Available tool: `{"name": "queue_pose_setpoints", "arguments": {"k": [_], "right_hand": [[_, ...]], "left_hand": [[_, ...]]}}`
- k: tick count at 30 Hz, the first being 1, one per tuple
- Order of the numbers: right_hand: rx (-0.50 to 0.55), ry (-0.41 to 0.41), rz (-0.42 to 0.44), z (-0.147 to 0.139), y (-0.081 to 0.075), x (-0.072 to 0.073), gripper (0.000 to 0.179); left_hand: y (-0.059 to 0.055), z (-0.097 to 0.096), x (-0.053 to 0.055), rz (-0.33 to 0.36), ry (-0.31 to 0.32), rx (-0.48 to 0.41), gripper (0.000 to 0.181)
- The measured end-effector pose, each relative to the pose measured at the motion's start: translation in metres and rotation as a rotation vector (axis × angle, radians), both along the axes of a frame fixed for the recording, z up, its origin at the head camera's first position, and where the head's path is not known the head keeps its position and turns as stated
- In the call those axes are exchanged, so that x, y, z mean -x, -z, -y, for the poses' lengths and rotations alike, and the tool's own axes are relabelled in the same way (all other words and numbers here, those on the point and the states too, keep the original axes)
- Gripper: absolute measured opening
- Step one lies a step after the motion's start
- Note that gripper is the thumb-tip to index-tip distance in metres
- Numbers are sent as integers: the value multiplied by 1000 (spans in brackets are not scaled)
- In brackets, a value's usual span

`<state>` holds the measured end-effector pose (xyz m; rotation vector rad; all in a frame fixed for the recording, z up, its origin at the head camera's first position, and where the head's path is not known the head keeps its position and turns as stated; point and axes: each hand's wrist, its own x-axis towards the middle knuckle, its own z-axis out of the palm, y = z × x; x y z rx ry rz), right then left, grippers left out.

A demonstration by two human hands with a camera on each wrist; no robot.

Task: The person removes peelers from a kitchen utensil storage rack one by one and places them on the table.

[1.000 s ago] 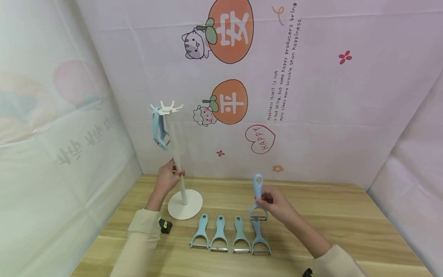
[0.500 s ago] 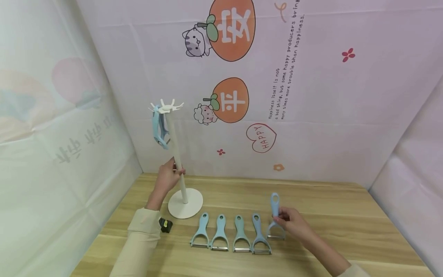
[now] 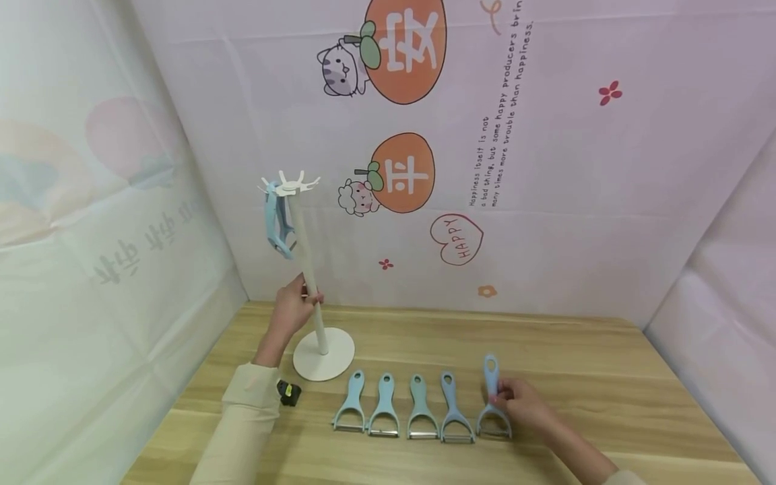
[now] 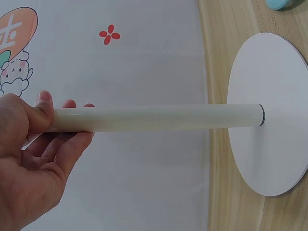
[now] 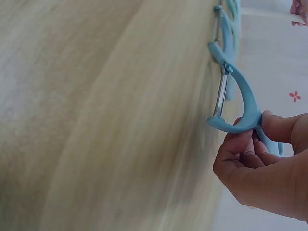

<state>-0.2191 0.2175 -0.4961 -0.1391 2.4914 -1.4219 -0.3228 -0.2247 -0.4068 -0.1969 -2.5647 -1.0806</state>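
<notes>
I see the left hand (image 3: 292, 310) gripping a white stand (image 3: 306, 250) by its pole while the right hand (image 3: 523, 403) pinches a blue peeler (image 3: 492, 382) beside four lined-up peelers (image 3: 418, 391) on the tabletop (image 3: 576, 353)

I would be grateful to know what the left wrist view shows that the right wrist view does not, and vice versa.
Only the left wrist view: the round white base and the sheep cartoon.
Only the right wrist view: the right hand holding a peeler and its metal blade.
Both: the left hand gripping the pale pole, the wooden table and the printed backdrop.
</notes>
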Motion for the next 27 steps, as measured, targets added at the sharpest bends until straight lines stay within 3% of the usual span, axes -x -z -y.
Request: {"name": "queue_pose_setpoints", "arguments": {"k": [5,13,21,27], "right_hand": [[-29,6,-15,3,8,2,18],[-78,113,1,11,13,3,10],[-168,132,-50,13,17,4,12],[-239,126,-112,15,18,2,16]], "left_hand": [[1,0,0,-10,3,9,21],[0,0,1,-27,-4,7,21],[2,1,2,-21,16,9,12],[2,7,3,42,96,20,8]]}}
